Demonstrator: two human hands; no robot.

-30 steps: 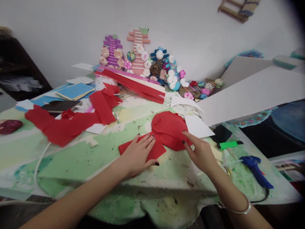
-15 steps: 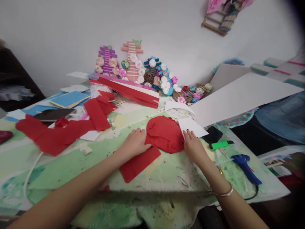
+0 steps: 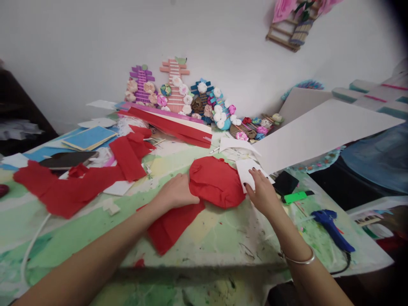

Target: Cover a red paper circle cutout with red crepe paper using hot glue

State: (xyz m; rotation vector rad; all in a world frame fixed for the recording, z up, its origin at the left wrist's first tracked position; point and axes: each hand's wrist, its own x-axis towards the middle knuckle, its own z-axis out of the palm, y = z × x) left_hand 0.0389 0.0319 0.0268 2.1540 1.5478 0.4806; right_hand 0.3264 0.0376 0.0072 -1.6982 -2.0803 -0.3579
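Note:
A round piece covered in wrinkled red crepe paper [image 3: 216,180] is tilted up a little from the table in front of me. My left hand [image 3: 177,191] grips its left edge, the fingertips hidden behind it. A folded strip of red crepe paper [image 3: 174,227] lies under that hand and reaches toward the table's front. On the other side, my right hand [image 3: 262,191] is open, fingers apart, over a white card [image 3: 247,170] beside the round piece.
A blue glue gun [image 3: 333,229], a green marker-like object [image 3: 295,197] and a black square [image 3: 286,182] lie at right. Red crepe scraps [image 3: 73,189] spread at left. A large white board [image 3: 321,131] juts over the right side. Several flower-decorated crafts [image 3: 175,91] line the wall.
My right hand has come off the round piece's right edge and opened. The round piece has tilted and shifted slightly left with my left hand on it.

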